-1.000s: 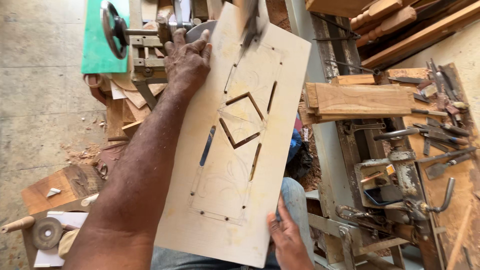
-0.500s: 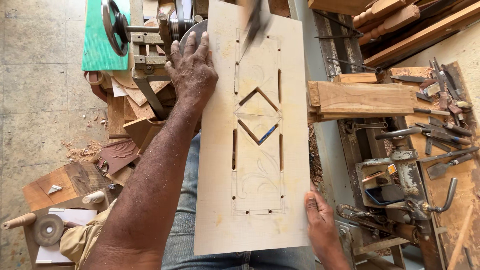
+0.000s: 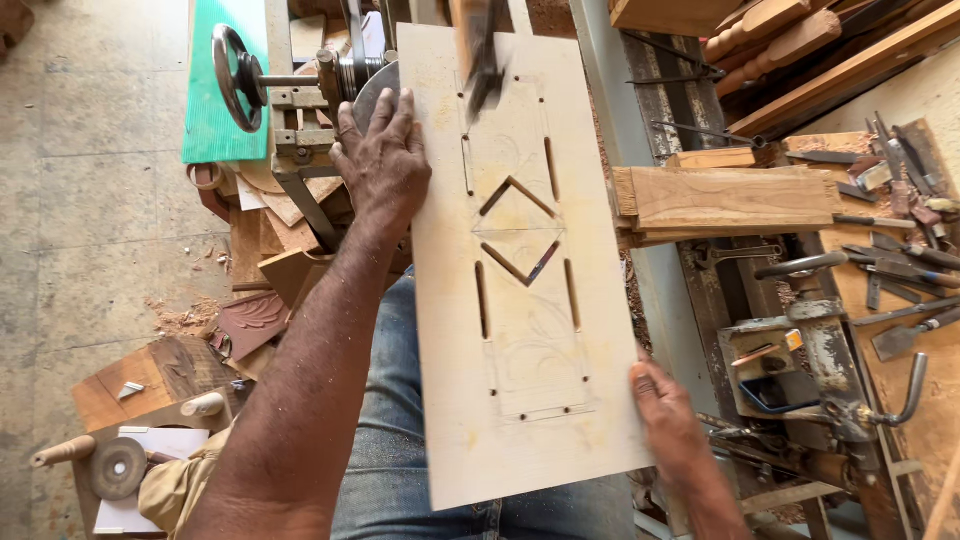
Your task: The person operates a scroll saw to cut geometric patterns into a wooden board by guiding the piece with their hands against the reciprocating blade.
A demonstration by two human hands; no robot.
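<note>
A person sits and holds a thin plywood board (image 3: pixel 525 270) over their lap. The board is pale, long and flat. It has narrow slots cut through it and a diamond shape in the middle, with faint pencil lines drawn around them.

The left hand (image 3: pixel 383 165) lies flat on the left edge of the board, near the top, with the fingers spread out. It presses down and does not wrap around anything. The right hand (image 3: pixel 665 410) has the lower right edge, with the thumb on top; the fingers underneath are hidden. At the top of the board a saw blade (image 3: pixel 483 55) looks blurry, so it seems to be moving fast.

The board looks light and stiff, but thin. The small strips of wood between the slots could snap, I think. The outer edges look like the best places to hold it, far from the blade.

To the left is a machine with a round hand wheel (image 3: pixel 232 75). To the right are a thick wood block (image 3: pixel 730 200) and metal tools (image 3: pixel 890 280) on a messy tabletop. Wood scraps (image 3: pixel 270 260) lie on the floor.
</note>
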